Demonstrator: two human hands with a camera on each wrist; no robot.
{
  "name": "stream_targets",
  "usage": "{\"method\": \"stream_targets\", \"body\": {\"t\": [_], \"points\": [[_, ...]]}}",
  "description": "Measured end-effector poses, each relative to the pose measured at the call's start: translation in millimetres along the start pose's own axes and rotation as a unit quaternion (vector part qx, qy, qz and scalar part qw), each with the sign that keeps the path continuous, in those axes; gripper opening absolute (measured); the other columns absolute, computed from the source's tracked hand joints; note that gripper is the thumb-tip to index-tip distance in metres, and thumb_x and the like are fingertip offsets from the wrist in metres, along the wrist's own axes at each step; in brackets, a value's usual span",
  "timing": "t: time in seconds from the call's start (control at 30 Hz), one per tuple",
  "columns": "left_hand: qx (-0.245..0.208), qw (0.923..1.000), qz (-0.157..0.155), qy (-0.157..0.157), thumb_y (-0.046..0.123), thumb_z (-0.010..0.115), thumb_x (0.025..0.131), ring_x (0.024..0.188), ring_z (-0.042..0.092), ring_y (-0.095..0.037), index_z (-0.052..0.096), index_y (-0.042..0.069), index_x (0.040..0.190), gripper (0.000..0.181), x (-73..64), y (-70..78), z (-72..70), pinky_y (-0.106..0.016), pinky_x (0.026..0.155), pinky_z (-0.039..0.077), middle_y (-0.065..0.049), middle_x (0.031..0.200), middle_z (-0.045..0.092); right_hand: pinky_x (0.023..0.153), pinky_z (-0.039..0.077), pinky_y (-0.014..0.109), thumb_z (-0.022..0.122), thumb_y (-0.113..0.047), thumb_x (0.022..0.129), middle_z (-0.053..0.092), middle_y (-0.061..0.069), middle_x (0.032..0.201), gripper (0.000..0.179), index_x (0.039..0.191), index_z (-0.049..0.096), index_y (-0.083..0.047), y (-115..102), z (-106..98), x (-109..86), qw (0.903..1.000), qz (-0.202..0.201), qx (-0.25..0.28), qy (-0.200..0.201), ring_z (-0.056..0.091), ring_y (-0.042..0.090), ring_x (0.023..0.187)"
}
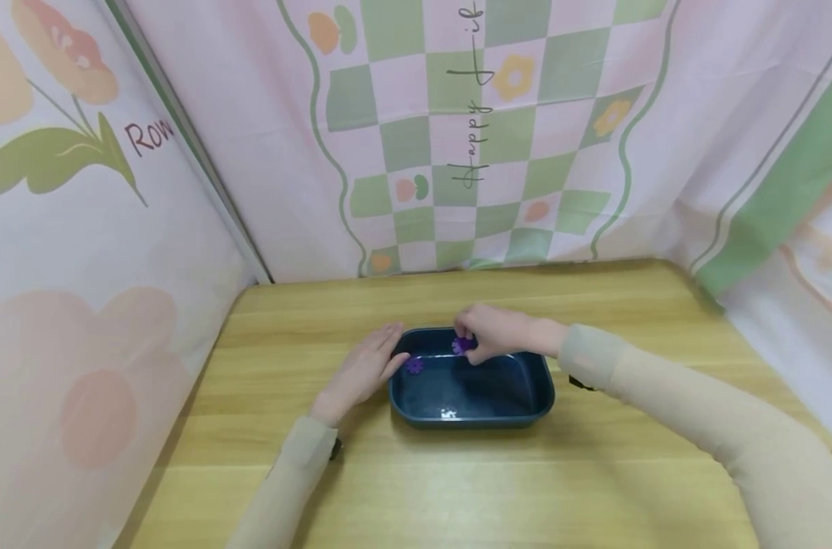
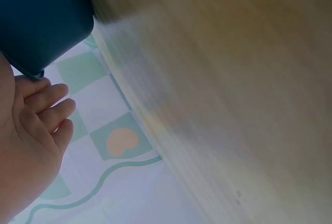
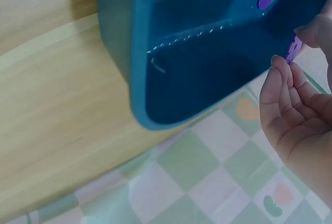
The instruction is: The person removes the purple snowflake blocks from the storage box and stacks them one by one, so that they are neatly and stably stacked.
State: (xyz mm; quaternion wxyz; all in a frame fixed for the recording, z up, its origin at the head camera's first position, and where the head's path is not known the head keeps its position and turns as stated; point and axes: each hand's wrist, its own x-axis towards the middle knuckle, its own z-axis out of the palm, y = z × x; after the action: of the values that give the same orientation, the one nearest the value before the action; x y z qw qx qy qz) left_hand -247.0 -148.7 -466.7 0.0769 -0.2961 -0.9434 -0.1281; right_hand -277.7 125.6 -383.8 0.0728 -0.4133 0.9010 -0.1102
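Note:
A deep blue rectangular basin (image 1: 470, 421) stands on the table. My right hand (image 1: 498, 333) pinches a purple snowflake disc (image 1: 460, 346) between thumb and fingertips, at the basin's far side. In the right wrist view the pinched disc (image 3: 293, 49) appears nearly edge-on beside the thumb. Inside the basin, close to its left end, is a second purple snowflake disc (image 1: 414, 366). My left hand (image 1: 364, 366) rests against the basin's left end, fingers extended outside and thumb over the rim. The left wrist view shows its fingertips (image 2: 63, 109) just past the rim.
The light wooden table (image 1: 285, 335) reaches back to a curtain (image 1: 402, 137) with a green-and-white check pattern. Patterned cloth (image 1: 79, 252) also hangs along the left side, and more cloth borders the right. Bright reflections (image 1: 448, 414) show inside the basin.

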Motion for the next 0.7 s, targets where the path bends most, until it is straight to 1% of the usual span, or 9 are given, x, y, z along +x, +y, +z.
{"method": "stream_targets", "body": {"t": [0.17,0.23,0.43,0.53,0.7], "points": [[-0.002,1.0,0.004,0.002,0.039,0.043,0.106,0.144,0.042,-0.033,0.038,0.0,0.15,0.059,-0.2,1.1,0.6,-0.048,0.122,0.036,-0.018,0.154,0.044,0.068,0.055,0.025,0.076,-0.014,0.075,0.065,0.005,0.086,0.024,0.094,0.064,-0.004,10,-2,-8.8,0.9998,-0.001,0.003,0.019,0.058,0.011,0.076],[-0.003,1.0,0.004,-0.001,0.039,0.042,0.106,0.144,0.042,-0.034,0.038,0.0,0.15,0.059,-0.3,1.3,0.8,-0.049,0.122,0.035,-0.019,0.154,0.044,0.067,0.056,0.024,0.076,-0.013,0.075,0.065,0.005,0.085,0.024,0.093,0.065,-0.004,14,-4,-12.4,0.9996,-0.004,0.007,0.027,0.058,0.011,0.075],[-0.011,0.9999,0.002,-0.008,0.039,0.041,0.107,0.145,0.041,-0.035,0.038,-0.001,0.15,0.059,-0.1,1.5,0.3,-0.049,0.122,0.034,-0.02,0.154,0.043,0.065,0.056,0.024,0.076,-0.011,0.074,0.068,0.008,0.084,0.023,0.093,0.066,-0.002,22,-12,-26.3,0.9991,0.005,0.012,0.041,0.06,0.011,0.073],[-0.012,0.9999,-0.001,-0.009,0.039,0.041,0.107,0.145,0.04,-0.035,0.038,-0.001,0.15,0.06,0.1,1.3,-0.2,-0.049,0.122,0.034,-0.02,0.155,0.043,0.061,0.054,0.021,0.076,-0.009,0.074,0.068,0.008,0.082,0.022,0.092,0.066,-0.002,29,-15,-33.5,0.9984,-0.001,0.013,0.054,0.057,0.009,0.069],[-0.008,1.0,0.003,-0.001,0.038,0.042,0.106,0.144,0.042,-0.036,0.04,-0.003,0.149,0.059,0.3,0.8,-1.5,-0.048,0.122,0.035,-0.021,0.153,0.044,0.056,0.048,0.017,0.076,-0.005,0.073,0.066,0.005,0.079,0.02,0.089,0.064,-0.003,44,-17,-45.8,0.9966,-0.006,0.017,0.08,0.051,0.004,0.063]]}}
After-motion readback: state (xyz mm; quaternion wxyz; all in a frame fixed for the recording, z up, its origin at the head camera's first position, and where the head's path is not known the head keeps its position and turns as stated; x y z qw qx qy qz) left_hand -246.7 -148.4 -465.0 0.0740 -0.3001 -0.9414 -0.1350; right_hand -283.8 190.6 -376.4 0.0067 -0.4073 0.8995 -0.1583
